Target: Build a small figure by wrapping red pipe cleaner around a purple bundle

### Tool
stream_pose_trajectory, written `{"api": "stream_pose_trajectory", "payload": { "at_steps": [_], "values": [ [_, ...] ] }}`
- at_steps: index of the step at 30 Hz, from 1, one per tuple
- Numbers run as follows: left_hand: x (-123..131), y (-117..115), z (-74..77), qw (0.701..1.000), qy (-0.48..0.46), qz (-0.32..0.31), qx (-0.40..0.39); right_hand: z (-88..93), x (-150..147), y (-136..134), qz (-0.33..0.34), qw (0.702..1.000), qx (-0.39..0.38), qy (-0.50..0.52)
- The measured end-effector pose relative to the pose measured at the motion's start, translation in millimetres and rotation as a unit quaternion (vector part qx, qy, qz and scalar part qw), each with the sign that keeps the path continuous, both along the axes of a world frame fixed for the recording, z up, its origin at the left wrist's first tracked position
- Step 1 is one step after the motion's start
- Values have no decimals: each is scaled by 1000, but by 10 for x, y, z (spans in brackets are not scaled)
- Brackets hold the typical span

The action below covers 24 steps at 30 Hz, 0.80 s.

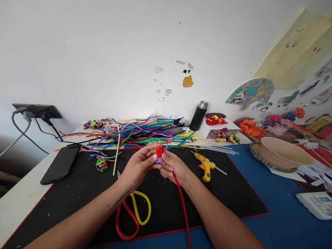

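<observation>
Above the middle of the black mat, my left hand (140, 163) and my right hand (176, 167) pinch a small coiled pipe cleaner piece (159, 152) between them. It is red on top and purple below. A long red pipe cleaner (184, 207) trails from beneath my right hand to the bottom edge of the view. Both sets of fingers are closed, and they cover the sides of the coiled piece. Scissors (135, 214) with one red and one yellow handle lie under my left forearm, their blades partly hidden. To the right of my hands rests a yellow glue gun (206, 167).
A heap of colourful pipe cleaners (145, 129) lies along the wall. A phone (61, 164) and a small pipe cleaner head (101, 165) sit at left. A black flask (198, 116) stands behind, beside a white box (220, 129). A beige bowl (285, 154) is at right.
</observation>
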<state>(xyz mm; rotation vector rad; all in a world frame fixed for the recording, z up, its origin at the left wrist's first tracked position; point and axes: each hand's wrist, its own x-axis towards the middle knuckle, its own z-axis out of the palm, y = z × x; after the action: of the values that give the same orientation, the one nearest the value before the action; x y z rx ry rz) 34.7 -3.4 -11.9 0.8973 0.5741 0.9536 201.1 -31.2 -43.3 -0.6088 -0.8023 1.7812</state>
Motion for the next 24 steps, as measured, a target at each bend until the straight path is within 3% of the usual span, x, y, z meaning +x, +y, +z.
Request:
{"api": "stream_pose_trajectory", "payload": {
  "at_steps": [24],
  "values": [
    [8, -3, -19, 1000, -4, 2, -3, -21, 6, 10, 1, 1000, 2, -4]
  ]
}}
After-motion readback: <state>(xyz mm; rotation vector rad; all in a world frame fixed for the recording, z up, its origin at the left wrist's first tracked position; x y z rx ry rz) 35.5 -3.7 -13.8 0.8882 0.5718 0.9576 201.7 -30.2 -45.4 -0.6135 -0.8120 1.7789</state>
